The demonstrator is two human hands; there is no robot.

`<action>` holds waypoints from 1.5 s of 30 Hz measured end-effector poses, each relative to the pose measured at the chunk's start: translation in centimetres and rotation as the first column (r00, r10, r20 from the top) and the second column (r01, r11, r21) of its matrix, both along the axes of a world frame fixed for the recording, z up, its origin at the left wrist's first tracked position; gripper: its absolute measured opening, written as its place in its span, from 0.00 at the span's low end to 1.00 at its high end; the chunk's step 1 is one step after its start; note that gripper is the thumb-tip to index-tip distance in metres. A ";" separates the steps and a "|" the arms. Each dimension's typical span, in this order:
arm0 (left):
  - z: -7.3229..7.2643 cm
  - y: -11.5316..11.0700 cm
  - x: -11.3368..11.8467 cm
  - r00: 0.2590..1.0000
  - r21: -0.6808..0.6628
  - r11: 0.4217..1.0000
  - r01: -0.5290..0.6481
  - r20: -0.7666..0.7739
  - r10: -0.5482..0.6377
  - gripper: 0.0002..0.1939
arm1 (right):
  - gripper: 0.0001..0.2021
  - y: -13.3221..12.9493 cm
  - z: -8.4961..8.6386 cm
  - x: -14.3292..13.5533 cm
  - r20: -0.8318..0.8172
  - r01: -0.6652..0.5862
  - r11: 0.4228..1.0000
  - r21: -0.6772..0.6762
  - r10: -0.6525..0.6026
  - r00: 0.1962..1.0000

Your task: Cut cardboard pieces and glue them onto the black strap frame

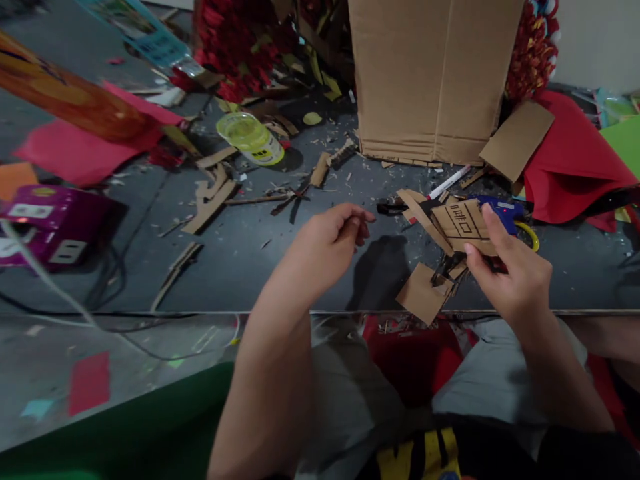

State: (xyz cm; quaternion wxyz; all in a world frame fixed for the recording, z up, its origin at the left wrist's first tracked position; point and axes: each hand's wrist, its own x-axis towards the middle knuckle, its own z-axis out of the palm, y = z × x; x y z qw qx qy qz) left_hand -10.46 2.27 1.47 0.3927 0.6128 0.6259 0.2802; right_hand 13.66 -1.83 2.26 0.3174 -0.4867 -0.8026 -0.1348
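Note:
My right hand (520, 277) pinches a small cardboard piece (457, 223) by its right end, thumb and fingers closed on it. Black marker lines and characters are drawn on its face, and a bent cardboard flap (425, 217) projects on its left. My left hand (333, 243) is over the table to the left, fingers loosely curled and partly apart, with nothing visible in them. Behind the held piece lie a white marker (449, 183) and a blue glue gun (503, 212), partly covered. Below it, a square cardboard scrap (423, 293) overhangs the table edge.
A tall cardboard box (400, 80) stands at the back. Further left are a tilted yellow-labelled clear container (253, 139), cardboard scraps (213, 203) and a purple power box (50, 223) with trailing cables. Red paper (575, 160) lies at the right. Litter covers the dark table (280, 267).

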 end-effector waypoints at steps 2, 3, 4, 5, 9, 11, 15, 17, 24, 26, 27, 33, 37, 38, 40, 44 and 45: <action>-0.2 -0.1 0.7 0.998 0.076 0.995 -0.064 0.027 0.062 0.12 | 0.29 -0.1 0.0 0.0 0.002 0.004 1.000 -0.005 -0.004 1.000; -0.2 -0.2 1.1 0.995 0.128 0.988 -0.089 0.043 0.084 0.11 | 0.29 -0.1 -0.1 0.1 0.003 0.008 1.000 -0.012 -0.008 1.000; -0.1 -0.2 1.5 0.994 0.186 0.977 -0.103 0.046 0.097 0.10 | 0.29 -0.1 -0.1 0.1 0.004 0.013 1.000 -0.018 -0.013 1.000; 0.0 -0.3 1.9 0.994 0.254 0.962 -0.103 0.049 0.093 0.08 | 0.30 -0.1 -0.2 0.1 0.005 0.018 1.000 -0.023 -0.018 1.000; -0.1 -0.3 2.8 0.996 0.464 0.883 0.067 0.026 -0.089 0.08 | 0.32 -0.1 -0.2 0.1 0.016 0.027 0.999 -0.030 -0.026 1.000; -0.5 -0.2 2.9 0.984 0.501 0.853 0.146 0.013 -0.176 0.08 | 0.32 -0.2 -0.2 0.1 0.021 0.035 0.999 -0.036 -0.035 0.999; -1.3 0.3 3.0 0.980 0.520 0.840 0.155 0.023 -0.195 0.06 | 0.30 -0.2 -0.2 0.0 0.031 0.066 0.997 -0.042 -0.065 0.997; -1.5 0.4 3.1 0.983 0.529 0.837 0.141 0.028 -0.183 0.05 | 0.30 -0.1 -0.2 -0.1 0.025 0.070 0.997 -0.043 -0.069 0.997; -1.4 0.3 3.4 0.987 0.557 0.821 0.126 0.009 -0.157 0.04 | 0.30 -0.1 -0.3 -0.2 -0.003 0.068 0.997 -0.042 -0.068 0.998; -1.4 0.3 3.4 0.988 0.564 0.816 0.127 0.000 -0.154 0.03 | 0.31 -0.1 -0.3 -0.2 -0.001 0.065 0.997 -0.038 -0.065 0.998; -1.4 0.2 3.4 0.988 0.569 0.813 0.127 -0.002 -0.153 0.03 | 0.31 -0.1 -0.4 -0.2 0.002 0.067 0.997 -0.037 -0.067 0.998; -1.3 0.2 3.5 0.990 0.561 0.819 0.123 -0.009 -0.143 0.03 | 0.30 -0.2 -0.4 -0.2 0.022 0.080 0.996 -0.048 -0.079 0.997; -1.4 0.2 3.5 0.993 0.573 0.813 0.108 -0.017 -0.121 0.03 | 0.33 -0.2 -0.3 -0.3 0.025 0.065 0.997 -0.042 -0.064 0.998; -1.4 0.2 3.5 0.993 0.573 0.813 0.106 -0.019 -0.116 0.03 | 0.33 -0.2 -0.3 -0.4 0.028 0.061 0.997 -0.037 -0.060 0.998; -1.5 0.2 3.5 0.994 0.571 0.814 0.106 -0.029 -0.110 0.03 | 0.33 -0.2 -0.3 -0.4 0.036 0.057 0.998 -0.028 -0.056 0.998; -1.7 0.1 3.5 0.993 0.577 0.807 0.121 -0.069 -0.099 0.04 | 0.32 -0.3 -0.3 -0.5 0.054 0.064 0.998 -0.023 -0.062 0.997; -1.7 0.1 3.4 0.992 0.581 0.804 0.126 -0.082 -0.097 0.04 | 0.31 -0.3 -0.3 -0.5 0.056 0.066 0.997 -0.024 -0.065 0.996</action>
